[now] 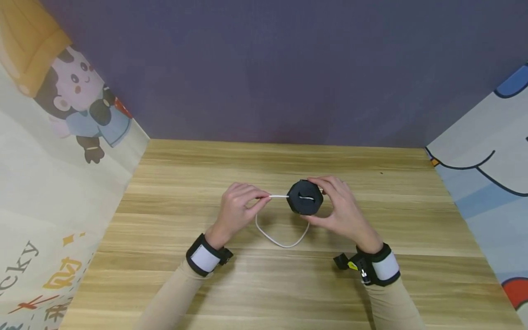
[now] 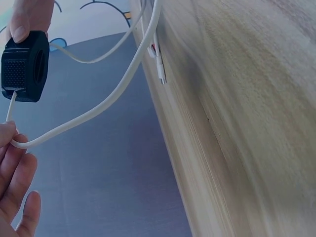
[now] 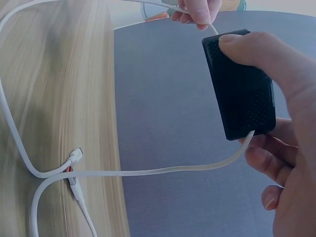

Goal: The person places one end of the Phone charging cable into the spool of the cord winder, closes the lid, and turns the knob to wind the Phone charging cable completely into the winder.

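Note:
Above the middle of the table, my right hand (image 1: 344, 211) grips a black cable winder (image 1: 304, 187) by its edges, thumb and fingers on opposite sides. The winder looks many-sided, with a slot in its face where a bit of white shows. My left hand (image 1: 237, 208), to its left, pinches a white cable (image 1: 280, 196) between thumb and fingertips. That stretch runs straight to the winder's side. More cable hangs below in a loop. The right wrist view shows the cable leaving the winder's other end, and a white plug (image 3: 75, 155) lower down by the table.
A wood-grain table (image 1: 264, 293) lies under both hands. Behind it rises a dark blue-grey panel (image 1: 264, 68). Printed cartoon sheets stand at the left (image 1: 37, 160) and right (image 1: 495, 183). Each wrist wears a black strap.

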A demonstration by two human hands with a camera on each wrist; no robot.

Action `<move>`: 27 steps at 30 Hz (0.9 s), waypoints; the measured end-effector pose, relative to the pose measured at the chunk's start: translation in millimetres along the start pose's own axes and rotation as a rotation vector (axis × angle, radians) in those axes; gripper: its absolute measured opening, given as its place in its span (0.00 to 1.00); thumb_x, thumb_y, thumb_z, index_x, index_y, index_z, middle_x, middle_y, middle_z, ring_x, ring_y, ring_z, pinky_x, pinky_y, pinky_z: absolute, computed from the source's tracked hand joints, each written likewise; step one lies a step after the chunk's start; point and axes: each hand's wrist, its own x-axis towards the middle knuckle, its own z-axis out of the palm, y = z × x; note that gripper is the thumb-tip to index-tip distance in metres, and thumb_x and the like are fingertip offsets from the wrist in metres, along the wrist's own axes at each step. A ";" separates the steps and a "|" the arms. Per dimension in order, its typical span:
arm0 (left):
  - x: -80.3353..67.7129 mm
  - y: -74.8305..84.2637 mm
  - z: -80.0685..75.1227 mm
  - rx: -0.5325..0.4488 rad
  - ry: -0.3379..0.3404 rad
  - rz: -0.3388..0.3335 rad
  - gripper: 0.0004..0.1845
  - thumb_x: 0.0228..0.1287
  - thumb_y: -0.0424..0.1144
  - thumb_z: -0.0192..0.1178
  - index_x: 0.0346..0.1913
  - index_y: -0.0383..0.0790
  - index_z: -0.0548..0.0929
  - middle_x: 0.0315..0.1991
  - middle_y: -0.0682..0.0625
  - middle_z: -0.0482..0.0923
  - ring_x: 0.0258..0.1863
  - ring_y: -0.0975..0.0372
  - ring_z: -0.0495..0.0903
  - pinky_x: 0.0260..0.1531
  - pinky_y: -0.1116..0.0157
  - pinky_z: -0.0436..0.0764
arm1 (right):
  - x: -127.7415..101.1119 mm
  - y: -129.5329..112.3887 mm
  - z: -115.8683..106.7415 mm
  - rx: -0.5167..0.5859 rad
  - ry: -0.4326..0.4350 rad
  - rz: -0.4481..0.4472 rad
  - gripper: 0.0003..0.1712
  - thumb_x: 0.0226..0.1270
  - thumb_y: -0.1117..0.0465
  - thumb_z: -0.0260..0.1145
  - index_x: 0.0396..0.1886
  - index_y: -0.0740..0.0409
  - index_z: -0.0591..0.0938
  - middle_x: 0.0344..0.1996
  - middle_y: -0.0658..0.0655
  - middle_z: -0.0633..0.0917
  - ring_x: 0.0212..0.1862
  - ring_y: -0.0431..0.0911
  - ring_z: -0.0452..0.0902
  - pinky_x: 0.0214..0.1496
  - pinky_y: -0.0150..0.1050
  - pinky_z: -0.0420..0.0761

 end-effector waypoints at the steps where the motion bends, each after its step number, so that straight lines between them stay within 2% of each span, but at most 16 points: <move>1: 0.0 -0.2 -0.1 0.000 -0.001 -0.001 0.06 0.51 0.33 0.79 0.32 0.41 0.91 0.30 0.50 0.90 0.29 0.60 0.87 0.41 0.58 0.85 | -0.2 0.3 0.1 -0.001 0.001 0.000 0.54 0.55 0.24 0.70 0.69 0.58 0.77 0.57 0.59 0.81 0.53 0.54 0.75 0.57 0.56 0.69; 2: -0.1 -0.4 -0.2 0.002 -0.003 -0.001 0.06 0.52 0.33 0.79 0.32 0.41 0.91 0.30 0.50 0.90 0.29 0.60 0.87 0.40 0.58 0.85 | -0.4 0.4 0.1 -0.002 0.003 -0.001 0.54 0.57 0.21 0.65 0.69 0.58 0.77 0.56 0.59 0.81 0.53 0.54 0.75 0.57 0.55 0.69; 4: -0.4 -1.0 -0.6 0.007 -0.003 -0.002 0.05 0.53 0.34 0.78 0.32 0.41 0.91 0.30 0.50 0.90 0.29 0.60 0.87 0.41 0.58 0.85 | -0.7 1.0 0.1 -0.002 0.007 0.000 0.55 0.57 0.20 0.63 0.68 0.58 0.77 0.56 0.59 0.81 0.52 0.53 0.75 0.55 0.54 0.69; 7: -1.1 -2.0 -1.5 0.011 0.002 -0.004 0.05 0.55 0.35 0.77 0.32 0.41 0.91 0.31 0.50 0.90 0.29 0.60 0.88 0.41 0.58 0.85 | -1.3 2.0 -0.3 0.003 0.009 -0.002 0.52 0.53 0.27 0.74 0.69 0.57 0.77 0.56 0.58 0.81 0.51 0.51 0.75 0.54 0.53 0.69; 9: -1.4 -2.6 -1.9 0.013 0.007 -0.005 0.05 0.55 0.36 0.77 0.32 0.41 0.91 0.31 0.49 0.90 0.29 0.60 0.88 0.40 0.58 0.85 | -1.3 2.3 -0.7 0.005 0.007 -0.003 0.51 0.49 0.36 0.82 0.69 0.57 0.77 0.56 0.58 0.81 0.51 0.50 0.75 0.54 0.52 0.69; 11: -1.4 -2.9 -2.4 0.011 0.010 -0.004 0.05 0.55 0.36 0.77 0.32 0.41 0.91 0.31 0.49 0.90 0.29 0.59 0.88 0.40 0.58 0.85 | -1.3 2.8 -0.8 0.002 0.006 -0.004 0.51 0.45 0.44 0.85 0.69 0.57 0.77 0.56 0.58 0.81 0.51 0.50 0.75 0.54 0.52 0.69; 14: -1.4 -3.1 -3.0 0.010 0.008 -0.005 0.05 0.55 0.36 0.77 0.33 0.41 0.91 0.31 0.49 0.90 0.29 0.59 0.87 0.40 0.58 0.84 | -0.9 3.0 -1.0 -0.002 0.004 0.000 0.53 0.40 0.48 0.87 0.68 0.57 0.77 0.56 0.58 0.81 0.53 0.50 0.75 0.55 0.52 0.69; 27: -3.9 -5.7 -4.6 -0.006 -0.006 -0.018 0.04 0.57 0.36 0.76 0.33 0.40 0.91 0.31 0.49 0.90 0.29 0.60 0.87 0.39 0.58 0.84 | -0.6 2.1 -1.1 0.003 -0.001 0.006 0.53 0.39 0.51 0.88 0.68 0.60 0.77 0.56 0.58 0.81 0.57 0.53 0.75 0.59 0.56 0.68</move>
